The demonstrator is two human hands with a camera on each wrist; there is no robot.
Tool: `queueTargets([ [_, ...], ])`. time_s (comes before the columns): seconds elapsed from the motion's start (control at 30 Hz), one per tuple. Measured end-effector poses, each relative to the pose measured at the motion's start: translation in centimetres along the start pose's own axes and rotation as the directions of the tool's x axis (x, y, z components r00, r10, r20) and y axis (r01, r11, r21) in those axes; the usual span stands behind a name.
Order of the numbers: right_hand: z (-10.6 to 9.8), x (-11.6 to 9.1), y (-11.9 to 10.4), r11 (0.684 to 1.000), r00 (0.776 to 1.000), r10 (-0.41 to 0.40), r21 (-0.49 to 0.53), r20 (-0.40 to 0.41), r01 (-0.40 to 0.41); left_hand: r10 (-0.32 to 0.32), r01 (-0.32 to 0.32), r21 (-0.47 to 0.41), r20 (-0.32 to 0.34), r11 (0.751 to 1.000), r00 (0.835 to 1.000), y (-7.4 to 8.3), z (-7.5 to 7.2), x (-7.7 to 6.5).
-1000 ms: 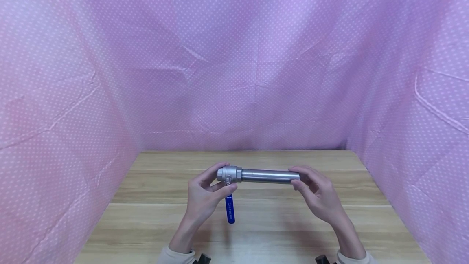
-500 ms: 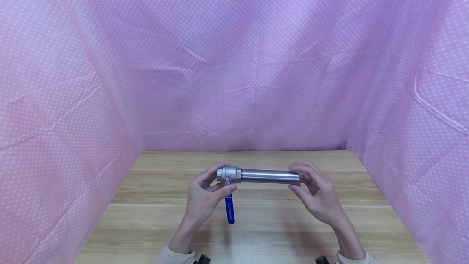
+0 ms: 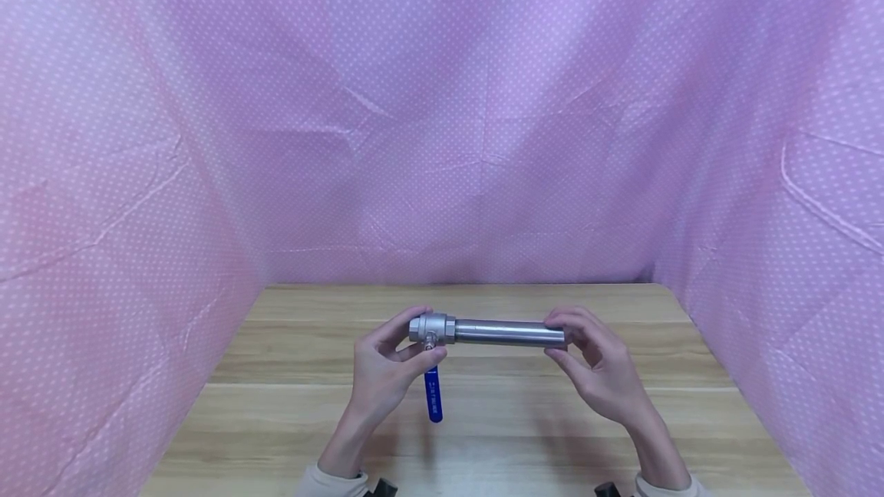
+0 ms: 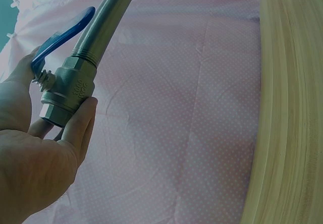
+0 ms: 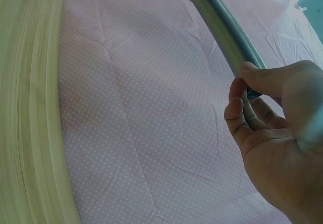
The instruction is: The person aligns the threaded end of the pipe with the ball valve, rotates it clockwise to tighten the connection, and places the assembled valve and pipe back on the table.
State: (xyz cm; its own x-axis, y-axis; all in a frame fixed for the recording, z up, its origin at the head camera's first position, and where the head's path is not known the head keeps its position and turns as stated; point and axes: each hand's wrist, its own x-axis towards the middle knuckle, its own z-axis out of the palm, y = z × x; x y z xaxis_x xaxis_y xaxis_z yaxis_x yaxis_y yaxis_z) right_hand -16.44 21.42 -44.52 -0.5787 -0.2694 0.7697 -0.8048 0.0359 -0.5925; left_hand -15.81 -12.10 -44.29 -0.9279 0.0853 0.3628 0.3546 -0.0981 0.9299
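Observation:
A silver ball valve point(image 3: 433, 327) with a blue lever handle point(image 3: 433, 396) is held up over the table in my left hand point(image 3: 383, 370), thumb on the near side and fingers on the far side. From its right end a shiny steel pipe point(image 3: 507, 331) runs sideways. My right hand point(image 3: 604, 370) pinches the pipe's free end between thumb and fingers. In the left wrist view, threads point(image 4: 87, 53) show where the pipe enters the valve's hex end. The right wrist view has the thumb point(image 5: 262, 77) lying on the pipe's end.
Beneath the hands lies a wood-grain table point(image 3: 483, 436). Pink polka-dot cloth point(image 3: 476, 136) hangs behind it and along both sides. Beige sleeves point(image 3: 334, 482) and black wrist mounts point(image 3: 384, 488) appear at the bottom edge.
My right thumb and fingers have shifted slightly on the pipe's end, and the pipe's surface highlights look different. My left hand and the valve stay in place.

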Motion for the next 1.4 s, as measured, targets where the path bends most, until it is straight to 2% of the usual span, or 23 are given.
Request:
queueTargets([
  [0.23, -0.03, -0.06, -0.01, 1.0, 1.0, -0.001, 0.005, 0.0, 0.001, -0.01, 0.01, -0.003, -0.004, 1.0, 1.0, -0.05, -0.02, -0.01],
  [0.37, -0.08, -0.24, -0.09, 0.999, 1.0, 0.024, -0.034, 0.0, -0.024, -0.011, 0.011, 0.002, -0.004, 1.0, 1.0, -0.01, 0.01, -0.01],
  [0.6, -0.35, -0.61, -0.48, 0.973, 0.987, 0.163, -0.163, -0.005, -0.161, -0.016, 0.016, -0.002, -0.007, 1.0, 1.0, 0.02, 0.04, 0.03],
  [0.7, -0.41, -0.6, -0.46, 0.969, 0.985, 0.171, -0.181, -0.005, -0.169, -0.012, 0.012, -0.012, -0.005, 1.0, 1.0, 0.01, 0.09, 0.04],
  [0.8, -0.37, -0.48, -0.35, 0.975, 0.988, 0.152, -0.162, -0.005, -0.15, -0.008, 0.008, -0.027, -0.004, 1.0, 1.0, 0.0, 0.17, 0.08],
  [0.93, -0.21, -0.22, -0.14, 0.996, 0.997, 0.08, -0.047, 0.008, -0.08, -0.008, 0.008, -0.039, -0.007, 0.999, 1.0, 0.0, 0.23, 0.12],
  [1.07, -0.08, -0.01, 0.05, 0.999, 1.0, 0.012, 0.037, 0.022, -0.013, -0.007, 0.007, -0.044, -0.006, 0.999, 1.0, -0.05, 0.2, 0.1],
  [1.23, -0.05, 0.14, 0.23, 0.999, 0.999, -0.03, 0.043, 0.016, 0.029, -0.003, 0.003, -0.045, -0.001, 0.999, 1.0, -0.05, 0.18, 0.11],
  [1.4, 0.01, 0.14, 0.16, 1.0, 1.0, -0.024, 0.018, 0.01, 0.024, -0.004, 0.004, -0.036, -0.002, 0.999, 1.0, -0.01, 0.17, 0.12],
])
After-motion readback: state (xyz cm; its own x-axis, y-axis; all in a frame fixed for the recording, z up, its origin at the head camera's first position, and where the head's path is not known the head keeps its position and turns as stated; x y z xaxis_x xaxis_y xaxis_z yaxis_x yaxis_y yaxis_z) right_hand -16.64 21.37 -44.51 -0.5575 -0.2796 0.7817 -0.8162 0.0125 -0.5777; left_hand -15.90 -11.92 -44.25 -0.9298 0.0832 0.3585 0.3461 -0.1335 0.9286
